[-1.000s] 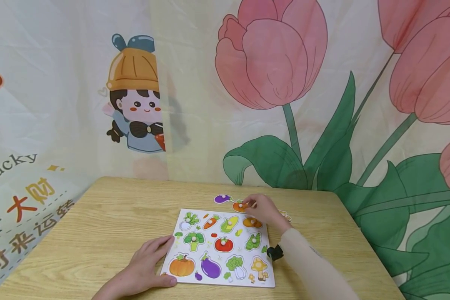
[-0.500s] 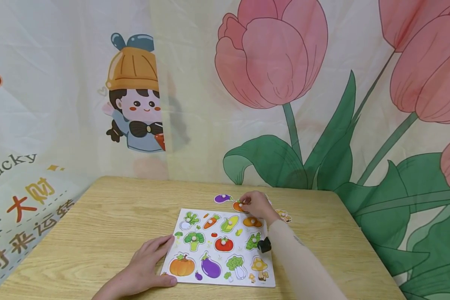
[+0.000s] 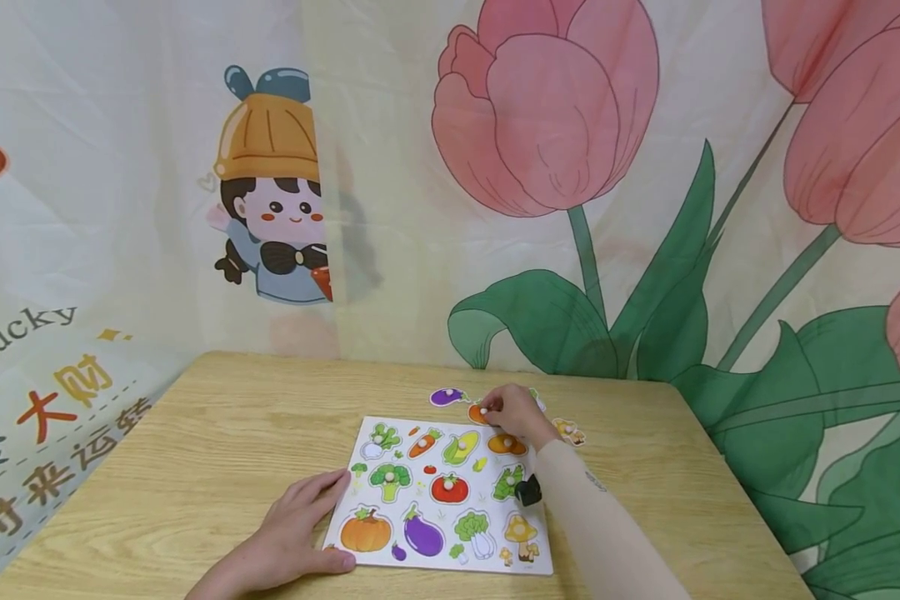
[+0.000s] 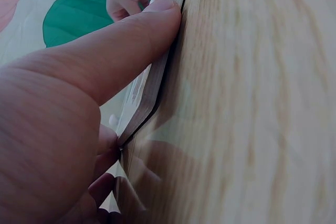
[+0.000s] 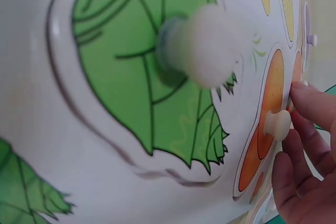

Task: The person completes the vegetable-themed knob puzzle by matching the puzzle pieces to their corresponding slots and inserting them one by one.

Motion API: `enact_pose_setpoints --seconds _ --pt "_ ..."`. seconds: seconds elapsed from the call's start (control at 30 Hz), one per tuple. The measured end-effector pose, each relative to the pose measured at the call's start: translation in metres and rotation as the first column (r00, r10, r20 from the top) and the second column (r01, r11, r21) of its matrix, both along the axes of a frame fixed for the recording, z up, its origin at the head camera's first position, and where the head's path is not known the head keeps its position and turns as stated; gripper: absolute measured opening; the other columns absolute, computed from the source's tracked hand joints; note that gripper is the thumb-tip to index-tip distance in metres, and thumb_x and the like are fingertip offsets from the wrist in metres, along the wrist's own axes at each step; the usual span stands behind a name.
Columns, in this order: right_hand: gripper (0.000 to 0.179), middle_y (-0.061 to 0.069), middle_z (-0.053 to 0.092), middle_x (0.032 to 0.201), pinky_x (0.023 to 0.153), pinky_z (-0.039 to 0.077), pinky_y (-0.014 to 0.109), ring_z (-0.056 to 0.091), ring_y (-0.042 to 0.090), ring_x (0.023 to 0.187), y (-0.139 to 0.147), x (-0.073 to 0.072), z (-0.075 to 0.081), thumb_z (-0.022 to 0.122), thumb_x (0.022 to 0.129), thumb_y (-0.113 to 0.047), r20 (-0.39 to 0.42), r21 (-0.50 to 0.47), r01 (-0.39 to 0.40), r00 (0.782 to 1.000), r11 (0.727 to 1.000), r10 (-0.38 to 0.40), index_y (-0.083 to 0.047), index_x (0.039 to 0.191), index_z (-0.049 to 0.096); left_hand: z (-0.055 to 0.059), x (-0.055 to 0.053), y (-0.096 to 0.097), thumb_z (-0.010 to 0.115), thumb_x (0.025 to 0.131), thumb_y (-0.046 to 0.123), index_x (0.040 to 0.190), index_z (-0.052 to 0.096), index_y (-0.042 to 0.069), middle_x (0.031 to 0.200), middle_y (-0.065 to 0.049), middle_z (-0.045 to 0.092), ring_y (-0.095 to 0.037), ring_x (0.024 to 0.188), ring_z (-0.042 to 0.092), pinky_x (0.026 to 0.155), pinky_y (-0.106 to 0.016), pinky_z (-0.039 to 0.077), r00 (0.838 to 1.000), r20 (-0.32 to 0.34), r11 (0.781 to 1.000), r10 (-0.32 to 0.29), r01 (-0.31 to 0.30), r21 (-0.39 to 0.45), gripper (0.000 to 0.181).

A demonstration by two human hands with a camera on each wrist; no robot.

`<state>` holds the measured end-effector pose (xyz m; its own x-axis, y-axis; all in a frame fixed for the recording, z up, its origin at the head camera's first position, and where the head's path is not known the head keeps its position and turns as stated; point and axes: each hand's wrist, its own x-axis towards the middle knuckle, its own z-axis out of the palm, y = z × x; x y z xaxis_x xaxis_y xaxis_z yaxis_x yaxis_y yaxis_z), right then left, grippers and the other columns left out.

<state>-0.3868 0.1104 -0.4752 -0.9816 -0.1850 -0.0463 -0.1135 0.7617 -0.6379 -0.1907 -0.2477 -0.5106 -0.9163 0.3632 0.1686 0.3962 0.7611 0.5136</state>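
A white vegetable puzzle board (image 3: 487, 525) lies on the table with knobbed pieces in its two far rows. My left hand (image 3: 288, 521) spans its near left corner, fingers along the left side and thumb (image 4: 142, 30) straight against the near edge. Behind the board, my right hand (image 3: 521, 412) pinches the small white knob of an orange pumpkin piece (image 3: 477, 414), which the fingers partly cover. The right wrist view shows thumb and forefinger at that knob, close to the knobbed orange-brown piece (image 5: 270, 95) in the board.
A purple eggplant piece (image 3: 445, 397) lies left of the pumpkin piece. A mushroom piece (image 3: 568, 431) lies to the right, with a partly hidden green-and-white piece (image 3: 537, 399) behind the right hand. A printed curtain (image 3: 390, 250) hangs behind the wooden table (image 3: 247, 433).
My right hand and forearm have shifted slightly left, and the fingers have closed on the pumpkin piece's knob. The mushroom piece has come into fuller view. My left hand has stayed put.
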Motion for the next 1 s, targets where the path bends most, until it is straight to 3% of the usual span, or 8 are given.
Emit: enact_pose_setpoints --seconds 0.2,0.5,0.7,1.0 --pt "0.01 0.004 0.065 0.095 0.073 0.053 0.029 0.058 0.022 0.087 -0.0017 -0.0019 -0.0008 0.077 0.099 -0.014 0.011 0.019 0.022 1.0 1.0 -0.022 -0.01 0.108 0.08 0.0038 0.0012 0.0001 0.083 0.078 0.069 0.162 0.042 0.002 0.165 -0.017 0.04 -0.046 0.148 0.033 0.11 -0.075 0.032 1.0 0.019 1.0 -0.003 0.004 -0.015 0.115" --pt "0.005 0.001 0.066 0.092 0.077 0.054 0.031 0.058 0.02 0.087 -0.0008 -0.0004 -0.0038 0.077 0.099 -0.013 -0.058 0.046 0.006 0.998 0.999 -0.003 -0.011 0.102 0.08 0.0029 0.0003 0.0006 0.083 0.078 0.07 0.162 0.042 0.003 0.166 -0.017 0.04 -0.045 0.148 0.032 0.11 -0.075 0.031 0.999 0.034 1.0 -0.003 0.003 -0.007 0.115" --pt "0.006 0.001 0.064 0.091 0.078 0.052 0.032 0.057 0.02 0.088 -0.001 -0.0004 -0.0009 0.073 0.102 -0.013 -0.118 0.083 -0.041 0.992 0.996 0.051 -0.011 0.099 0.079 0.0052 0.0016 0.0004 0.084 0.077 0.07 0.162 0.041 0.002 0.166 -0.017 0.039 -0.046 0.148 0.031 0.11 -0.075 0.031 0.999 0.034 1.0 0.002 -0.002 -0.007 0.117" --pt "0.006 -0.002 0.065 0.092 0.08 0.051 0.032 0.057 0.018 0.088 -0.0005 0.0025 0.0055 0.073 0.102 -0.013 -0.133 0.138 -0.115 0.982 0.984 0.134 -0.014 0.099 0.078 0.0048 0.0011 0.0011 0.083 0.076 0.072 0.162 0.042 0.002 0.166 -0.017 0.039 -0.046 0.148 0.031 0.111 -0.076 0.031 0.999 0.04 1.0 0.006 -0.006 -0.006 0.118"
